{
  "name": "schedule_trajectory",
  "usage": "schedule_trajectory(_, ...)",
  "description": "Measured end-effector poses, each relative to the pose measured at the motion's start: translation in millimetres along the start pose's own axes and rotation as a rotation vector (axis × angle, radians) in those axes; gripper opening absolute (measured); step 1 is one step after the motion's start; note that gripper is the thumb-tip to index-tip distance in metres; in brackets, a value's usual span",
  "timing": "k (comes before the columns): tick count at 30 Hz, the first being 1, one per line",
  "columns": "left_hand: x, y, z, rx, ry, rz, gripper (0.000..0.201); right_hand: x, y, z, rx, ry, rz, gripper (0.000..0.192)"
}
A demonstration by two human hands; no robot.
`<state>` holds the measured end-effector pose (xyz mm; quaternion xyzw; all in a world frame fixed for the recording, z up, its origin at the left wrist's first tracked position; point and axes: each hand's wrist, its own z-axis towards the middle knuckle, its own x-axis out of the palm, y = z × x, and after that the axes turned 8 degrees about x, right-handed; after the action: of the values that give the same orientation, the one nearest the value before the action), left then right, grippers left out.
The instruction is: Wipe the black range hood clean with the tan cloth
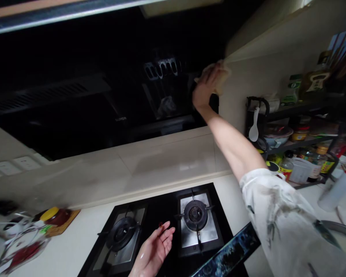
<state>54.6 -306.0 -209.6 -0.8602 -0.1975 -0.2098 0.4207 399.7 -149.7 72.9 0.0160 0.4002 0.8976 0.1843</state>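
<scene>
Cloth: a pale cloth is pressed against the right edge of the black range hood, high up where the hood meets the beige wall. It is blurred, and the hand covers most of it, so its shape is hard to make out.
Right hand: the right hand is raised to the hood with the arm stretched up. Its fingers lie nearly flat and close together over the cloth and press on it; the fingertips are blurred.
Left hand: the left hand hovers low over the gas stove, palm turned up, fingers loosely spread and a little curled. It holds nothing, and I cannot tell if it touches the stove. The wrist is cut off by the lower edge.
Stove: two burners are visible, the left burner and the right burner; the front part is cut off.
Sleeve: a white patterned sleeve covers the right upper arm and hides part of the counter.
Shelf: a dark rack with bottles and jars stands at the right, near the wall; labels are too small to read.
Left side: a jar with a yellow lid stands on a board, very blurred.
</scene>
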Motion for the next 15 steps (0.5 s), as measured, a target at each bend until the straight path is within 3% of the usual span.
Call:
schedule_trajectory(3, 6.0, -1, 3, -0.003, 0.01, 0.001, 0.033, 30, 4, 14, -0.012, 0.075, 0.06, 0.03)
schedule_trajectory(6, 8.3, -2, 4, 0.002, 0.021, 0.007, 0.028, 33, 8, 42, -0.145, 0.035, -0.169, 0.038)
schedule_trajectory(8, 5.5, -2, 4, 0.009, 0.02, 0.01, 0.025, 12, 3, 53, -0.233, -0.095, -0.439, 0.05)
schedule_trajectory(10, 0.5, -2, 3, 0.011, 0.01, 0.008, 0.024, -23, -7, 56, -0.224, -0.339, -0.628, 0.056)
schedule_trajectory(13, -6.8, -2, 1, 0.001, -0.006, 0.005, 0.023, -67, -24, 60, -0.106, -0.663, -0.634, 0.06)
schedule_trajectory(15, -10.3, -3, 1, -0.004, -0.015, -0.005, 0.023, -70, -24, 71, -0.111, -0.674, -0.59, 0.06)
